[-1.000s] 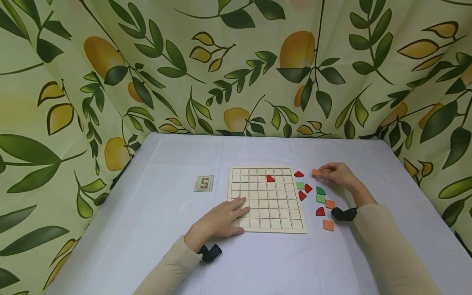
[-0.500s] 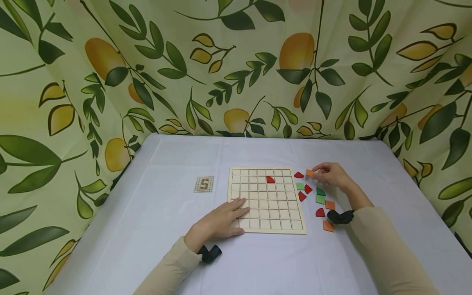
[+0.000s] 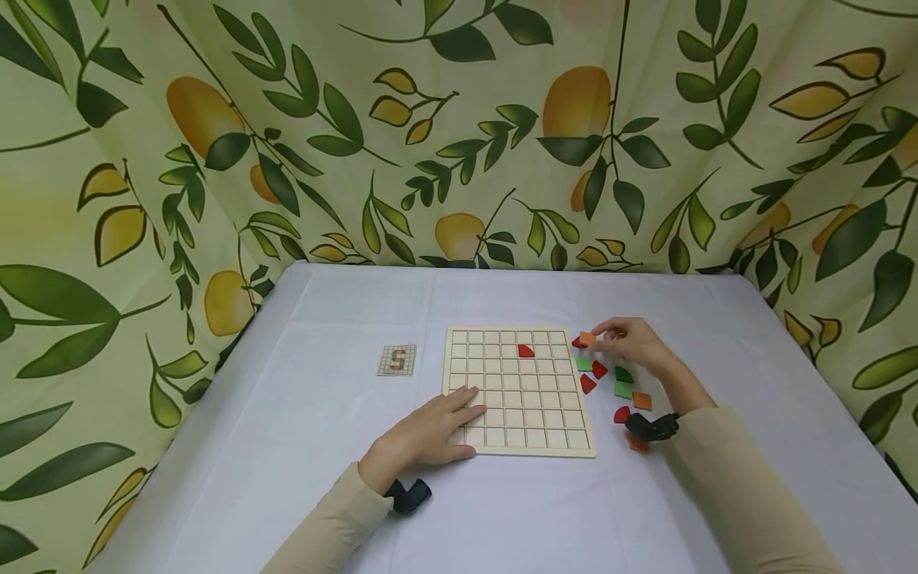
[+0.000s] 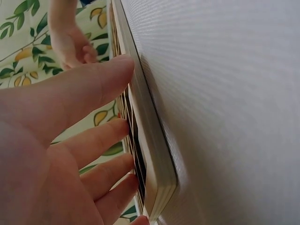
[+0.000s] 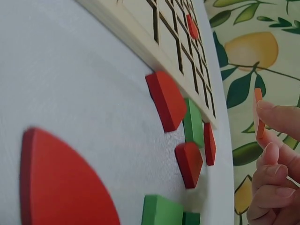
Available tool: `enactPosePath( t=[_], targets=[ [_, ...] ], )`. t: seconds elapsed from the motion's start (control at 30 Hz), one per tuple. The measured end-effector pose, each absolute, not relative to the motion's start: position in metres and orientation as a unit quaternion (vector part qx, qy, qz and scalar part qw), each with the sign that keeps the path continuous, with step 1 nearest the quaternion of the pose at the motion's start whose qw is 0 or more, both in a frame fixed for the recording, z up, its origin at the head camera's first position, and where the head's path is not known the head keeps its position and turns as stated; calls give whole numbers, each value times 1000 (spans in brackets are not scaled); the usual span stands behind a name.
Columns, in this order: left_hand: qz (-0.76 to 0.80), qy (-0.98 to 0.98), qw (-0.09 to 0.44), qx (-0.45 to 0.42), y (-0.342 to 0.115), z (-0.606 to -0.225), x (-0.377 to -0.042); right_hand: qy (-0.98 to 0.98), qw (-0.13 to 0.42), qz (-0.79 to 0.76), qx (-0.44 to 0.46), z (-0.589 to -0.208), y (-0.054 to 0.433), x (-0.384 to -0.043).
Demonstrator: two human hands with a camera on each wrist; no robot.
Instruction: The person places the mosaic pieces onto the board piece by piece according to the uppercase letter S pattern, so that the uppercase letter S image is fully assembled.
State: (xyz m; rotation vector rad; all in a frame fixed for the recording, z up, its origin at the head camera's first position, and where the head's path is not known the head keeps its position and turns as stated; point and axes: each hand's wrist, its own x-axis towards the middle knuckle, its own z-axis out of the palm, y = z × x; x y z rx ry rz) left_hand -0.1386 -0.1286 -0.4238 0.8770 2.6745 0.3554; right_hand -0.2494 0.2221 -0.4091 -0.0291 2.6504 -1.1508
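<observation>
From here the left hand lies outstretched on the pale wooden gridded board, seemingly steadying it, while the right hand pinches a square orange tile by one side, likely leaving the rest clear, raised near the board's far-right corner.

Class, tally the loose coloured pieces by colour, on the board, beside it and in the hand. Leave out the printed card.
Red pieces: 5
Light green pieces: 2
Dark green piece: 1
Orange pieces: 3
Total: 11
</observation>
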Motion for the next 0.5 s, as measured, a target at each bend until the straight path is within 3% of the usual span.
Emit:
enactPosePath(
  t=[0.5],
  targets=[
    [116,934,146,306,-128,-424,-137,900,128,-415,-34,-408,197,-249]
  ],
)
